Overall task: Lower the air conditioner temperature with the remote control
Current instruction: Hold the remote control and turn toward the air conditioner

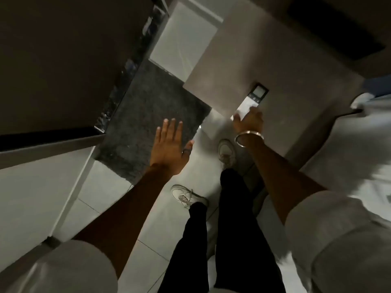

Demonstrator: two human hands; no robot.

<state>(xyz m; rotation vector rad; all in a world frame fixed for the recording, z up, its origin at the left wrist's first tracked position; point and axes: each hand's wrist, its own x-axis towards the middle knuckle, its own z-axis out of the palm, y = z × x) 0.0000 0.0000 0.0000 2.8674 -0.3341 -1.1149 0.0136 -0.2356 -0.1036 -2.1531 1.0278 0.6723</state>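
A white remote control [252,99] with a dark top and a small screen lies on a pale tabletop [243,49], near its front edge. My right hand [248,119], with a metal bangle on the wrist, rests on the lower half of the remote with its fingers curled around it. The lower part of the remote is hidden under that hand. My left hand [170,145] hangs flat in the air to the left, fingers spread, holding nothing, over a dark speckled floor slab [148,115]. No air conditioner is in view.
Below me are my two white shoes [186,195] and black trousers on light floor tiles [101,193]. A dark wall [63,60] fills the left. White bedding [359,155] lies at the right. A black panel [336,28] sits at the top right.
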